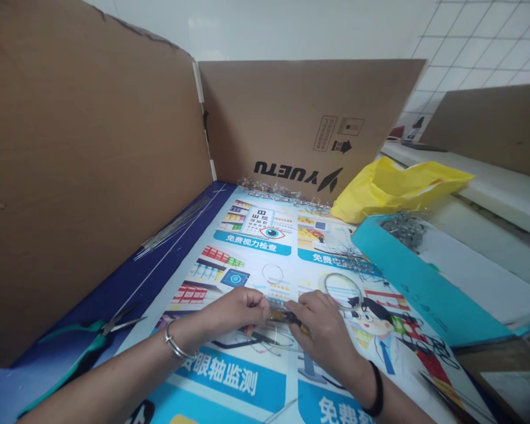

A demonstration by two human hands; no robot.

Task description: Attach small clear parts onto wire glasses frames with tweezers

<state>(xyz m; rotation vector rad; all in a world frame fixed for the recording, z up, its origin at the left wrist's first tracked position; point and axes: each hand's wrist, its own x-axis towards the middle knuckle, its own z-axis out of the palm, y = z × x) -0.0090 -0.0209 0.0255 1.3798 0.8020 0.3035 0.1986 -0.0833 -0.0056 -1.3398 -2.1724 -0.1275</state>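
My left hand (237,311) and my right hand (324,330) meet low in the middle of the view, over a printed poster (265,235) that covers the table. The left fingers are pinched on a thin wire (271,315). My right hand is wrapped round a small dark tool with a yellow grip (287,318), and its tip meets the wire. A bent wire loop (247,341) lies just under my hands. Two finished wire rings (272,272) (343,290) lie on the poster beyond them.
Cardboard walls (83,165) stand at the left and back. Straight wires (176,227) and teal-handled pliers (101,330) lie on the left. A yellow bag (397,185), a teal tray edge (415,282) and a heap of wire pieces (404,228) sit to the right.
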